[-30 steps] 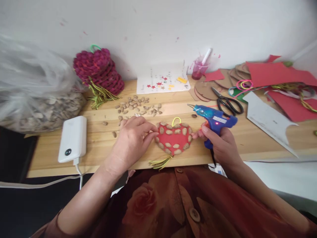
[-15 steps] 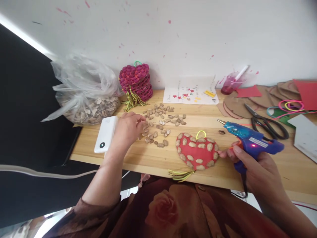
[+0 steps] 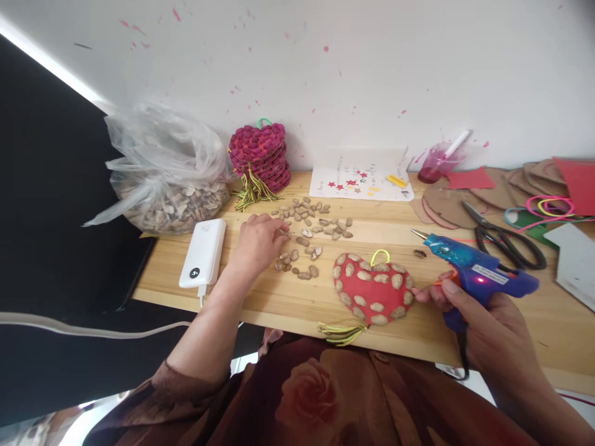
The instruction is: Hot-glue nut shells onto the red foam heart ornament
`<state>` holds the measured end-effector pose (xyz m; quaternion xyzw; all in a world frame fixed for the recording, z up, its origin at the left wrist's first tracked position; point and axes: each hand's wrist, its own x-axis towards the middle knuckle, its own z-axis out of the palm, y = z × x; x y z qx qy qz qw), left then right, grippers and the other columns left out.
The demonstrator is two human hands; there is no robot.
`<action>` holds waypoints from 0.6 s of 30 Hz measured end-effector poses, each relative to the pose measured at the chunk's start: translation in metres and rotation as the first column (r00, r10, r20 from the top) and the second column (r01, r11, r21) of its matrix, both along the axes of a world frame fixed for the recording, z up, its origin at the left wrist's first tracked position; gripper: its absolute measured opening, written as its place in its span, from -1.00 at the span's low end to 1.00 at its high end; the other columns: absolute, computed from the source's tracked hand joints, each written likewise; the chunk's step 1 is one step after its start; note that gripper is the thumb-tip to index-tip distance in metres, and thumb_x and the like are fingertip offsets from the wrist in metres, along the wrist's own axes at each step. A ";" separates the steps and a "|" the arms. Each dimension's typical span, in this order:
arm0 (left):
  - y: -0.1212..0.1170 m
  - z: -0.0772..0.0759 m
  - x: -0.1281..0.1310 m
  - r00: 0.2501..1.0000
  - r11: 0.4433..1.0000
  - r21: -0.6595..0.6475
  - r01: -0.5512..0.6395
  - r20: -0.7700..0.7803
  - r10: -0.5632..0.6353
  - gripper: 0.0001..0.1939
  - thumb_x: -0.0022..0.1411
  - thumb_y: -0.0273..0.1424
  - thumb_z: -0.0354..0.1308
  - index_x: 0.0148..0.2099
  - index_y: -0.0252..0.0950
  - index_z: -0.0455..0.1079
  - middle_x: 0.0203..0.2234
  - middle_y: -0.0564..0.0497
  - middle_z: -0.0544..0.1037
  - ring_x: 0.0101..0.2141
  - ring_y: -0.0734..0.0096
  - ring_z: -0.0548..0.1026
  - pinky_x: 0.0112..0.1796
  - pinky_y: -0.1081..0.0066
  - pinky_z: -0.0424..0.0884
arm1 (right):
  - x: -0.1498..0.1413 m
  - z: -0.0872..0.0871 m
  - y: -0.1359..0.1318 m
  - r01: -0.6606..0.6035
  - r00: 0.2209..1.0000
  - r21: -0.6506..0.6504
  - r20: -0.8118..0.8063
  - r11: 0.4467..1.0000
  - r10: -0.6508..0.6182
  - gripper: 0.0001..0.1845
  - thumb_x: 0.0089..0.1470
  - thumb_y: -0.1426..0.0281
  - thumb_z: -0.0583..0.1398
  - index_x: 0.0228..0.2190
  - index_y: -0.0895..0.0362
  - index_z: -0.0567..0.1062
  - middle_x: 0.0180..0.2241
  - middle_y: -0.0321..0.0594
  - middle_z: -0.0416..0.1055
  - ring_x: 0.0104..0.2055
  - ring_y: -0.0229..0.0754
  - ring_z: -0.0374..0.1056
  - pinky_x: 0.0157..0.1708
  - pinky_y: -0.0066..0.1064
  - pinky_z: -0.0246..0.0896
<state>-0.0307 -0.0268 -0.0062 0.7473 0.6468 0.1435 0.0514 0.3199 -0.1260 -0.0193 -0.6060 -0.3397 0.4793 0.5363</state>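
My left hand (image 3: 260, 243) is over the left edge of scattered peanut shells (image 3: 304, 214), fingers curled down and drawn together. Whatever its fingertips hold, if anything, is hidden. My right hand (image 3: 486, 325) grips a blue hot glue gun (image 3: 483, 272), whose metal nozzle points left and whose red light is lit. Its outstretched fingertips touch the right edge of a red heart (image 3: 372, 288). Peanut shells are stuck around the heart's border and across part of its middle. The heart has a yellow loop (image 3: 380, 255) on top and a yarn tassel (image 3: 343, 333) below.
A white power bank (image 3: 203, 253) with a cable lies left, before a plastic bag (image 3: 171, 201) of shells. Purple shell-covered hearts (image 3: 260, 155) lean on the wall. Right are scissors (image 3: 504, 238), cardboard pieces (image 3: 458, 201) and a paint cup (image 3: 434, 164). Behind lies a paper sheet (image 3: 360, 176).
My left hand has shifted right, away from the power bank, which now shows fully with its cable. My right hand keeps the glue gun in nearly the same place. The view has shifted slightly.
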 end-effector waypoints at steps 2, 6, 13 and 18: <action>0.000 -0.001 0.001 1.000 1.000 -0.008 0.005 -0.002 -0.005 -0.82 0.24 -0.48 0.26 -0.13 -0.22 0.65 -0.25 -0.09 0.63 -0.14 0.06 0.51 -0.02 0.13 0.39 | -0.002 0.002 0.000 0.008 1.000 0.002 -0.003 1.000 -0.008 -0.62 -0.17 0.13 0.53 -0.45 0.06 0.55 -0.56 -0.36 0.48 -0.35 -0.07 0.59 -0.28 -0.39 0.49; -0.001 0.001 -0.003 0.999 1.000 0.006 0.014 0.039 -0.014 -0.74 0.27 -0.51 0.18 -0.08 -0.22 0.65 -0.21 -0.09 0.64 -0.13 0.07 0.52 0.01 0.12 0.39 | -0.005 0.006 0.000 0.038 0.999 -0.012 -0.031 0.999 -0.039 -0.59 -0.24 0.12 0.55 -0.46 0.06 0.55 -0.57 -0.36 0.48 -0.37 -0.06 0.59 -0.28 -0.37 0.50; -0.004 0.011 -0.012 0.998 0.996 0.082 -0.037 0.056 0.033 -0.81 0.31 -0.33 0.20 -0.29 -0.24 0.62 -0.29 -0.08 0.66 -0.19 0.11 0.55 -0.01 0.15 0.41 | -0.005 0.006 0.000 0.028 1.000 -0.017 -0.013 0.999 -0.028 -0.60 -0.22 0.13 0.54 -0.45 0.06 0.55 -0.56 -0.35 0.48 -0.34 -0.02 0.59 -0.24 -0.32 0.51; -0.003 0.007 -0.007 0.996 0.999 0.045 0.023 0.084 -0.027 -0.85 0.29 -0.41 0.21 -0.18 -0.22 0.62 -0.21 -0.08 0.67 -0.11 0.09 0.53 0.04 0.12 0.38 | -0.004 0.007 -0.001 0.032 0.999 -0.034 0.016 0.999 -0.031 -0.62 -0.18 0.12 0.52 -0.45 0.05 0.55 -0.56 -0.34 0.47 -0.33 -0.02 0.58 -0.21 -0.30 0.50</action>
